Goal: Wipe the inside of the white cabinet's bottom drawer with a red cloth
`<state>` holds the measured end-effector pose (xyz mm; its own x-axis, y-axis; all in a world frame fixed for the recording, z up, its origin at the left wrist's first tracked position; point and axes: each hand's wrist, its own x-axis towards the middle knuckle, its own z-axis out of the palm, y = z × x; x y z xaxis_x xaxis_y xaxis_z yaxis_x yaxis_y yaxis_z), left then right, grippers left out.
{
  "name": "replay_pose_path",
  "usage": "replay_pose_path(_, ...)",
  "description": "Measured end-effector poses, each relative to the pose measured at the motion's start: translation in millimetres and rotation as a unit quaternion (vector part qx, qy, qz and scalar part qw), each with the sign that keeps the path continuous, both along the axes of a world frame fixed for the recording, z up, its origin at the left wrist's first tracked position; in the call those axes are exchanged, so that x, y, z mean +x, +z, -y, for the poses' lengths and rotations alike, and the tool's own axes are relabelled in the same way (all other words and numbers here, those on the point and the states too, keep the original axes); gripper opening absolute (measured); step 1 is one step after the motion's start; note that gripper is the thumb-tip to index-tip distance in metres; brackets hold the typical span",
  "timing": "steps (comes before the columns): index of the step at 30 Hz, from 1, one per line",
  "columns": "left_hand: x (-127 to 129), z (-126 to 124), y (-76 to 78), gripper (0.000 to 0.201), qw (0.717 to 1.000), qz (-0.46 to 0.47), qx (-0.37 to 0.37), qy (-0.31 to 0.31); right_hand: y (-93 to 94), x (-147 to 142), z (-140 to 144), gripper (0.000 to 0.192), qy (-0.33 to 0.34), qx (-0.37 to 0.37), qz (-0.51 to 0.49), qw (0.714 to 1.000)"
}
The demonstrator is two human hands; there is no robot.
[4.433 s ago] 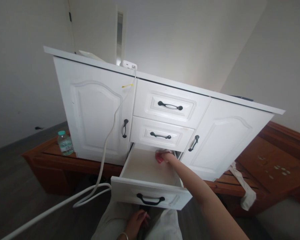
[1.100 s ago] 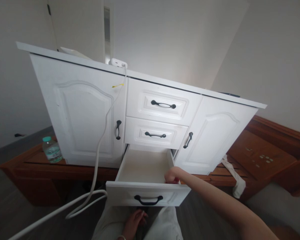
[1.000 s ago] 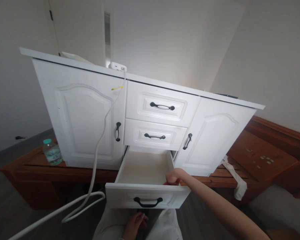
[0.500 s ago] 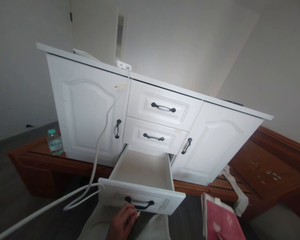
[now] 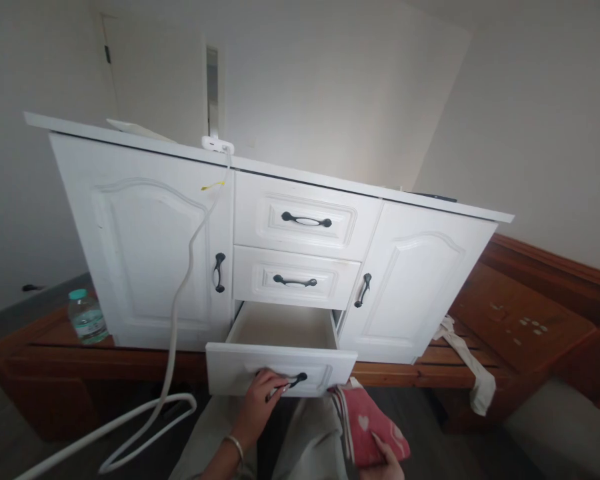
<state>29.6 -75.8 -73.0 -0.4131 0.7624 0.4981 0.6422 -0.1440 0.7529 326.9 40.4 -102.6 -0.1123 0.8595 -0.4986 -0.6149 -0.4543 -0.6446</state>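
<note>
My left hand, with a bracelet on its wrist, is closed on the left part of the dark drawer handle. The bottom drawer stands partly pulled out of the white cabinet, and the part of its inside that shows holds nothing. In my right hand is a folded pink cloth with white hearts and a pale edge. The cloth hangs just below the drawer front's right corner, over my right knee. Most of the right hand's fingers are hidden behind the cloth.
The white cabinet rests on a brown wooden bench. A white cable runs from a power strip down past the drawer's left side. A water bottle stands at left; a pale cloth strip hangs at right.
The drawer has slid partway inward, so less of its inside shows. My left hand has come up onto the handle. The pink cloth has moved left, towards the drawer, and my right hand has come into view.
</note>
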Motion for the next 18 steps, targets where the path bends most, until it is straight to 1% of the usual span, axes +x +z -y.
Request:
replay_pose_path(2,-17.2,-21.1,6.1,0.019,1.0,0.004,-0.016,-0.018,6.8,-23.2,4.3,0.055,-0.01,0.009,-0.068,0.998)
replay_pose_path(4,-34.1,-44.5,11.7,0.021,0.999,0.002,-0.019,-0.034,17.5,-42.9,4.9,0.052,-0.009,0.027,-0.137,0.99)
replay_pose_path(6,-49.3,-68.1,16.9,0.024,0.999,-0.002,-0.012,-0.035,22.9,-57.7,6.9,0.052,-0.003,0.035,-0.164,0.986)
replay_pose_path(7,-55.9,-79.3,19.1,0.024,0.999,-0.001,-0.009,-0.033,21.4,-63.3,9.5,0.052,-0.002,0.031,-0.161,0.986)
replay_pose_path(9,-67.2,-98.8,22.0,0.025,1.0,0.005,-0.007,-0.027,8.8,-72.0,18.7,0.052,0.0,0.014,-0.143,0.99)
replay_pose_path(11,-75.5,-112.8,22.2,0.024,1.0,0.014,-0.008,-0.019,-12.8,-78.3,31.8,0.053,0.012,-0.011,-0.128,0.992)
replay_pose_path(14,-82.5,-122.8,18.3,0.02,1.0,0.021,-0.014,-0.006,-44.9,-86.7,52.4,0.056,0.044,-0.036,-0.115,0.992)
replay_pose_path(16,-84.7,-124.0,14.6,0.017,1.0,0.021,-0.02,-0.001,-56.4,-93.1,61.8,0.057,0.066,-0.029,-0.105,0.992)
replay_pose_path(18,-86.0,-123.8,11.2,0.016,0.999,0.018,-0.026,0.001,-58.2,-99.4,65.7,0.059,0.074,-0.016,-0.095,0.993)
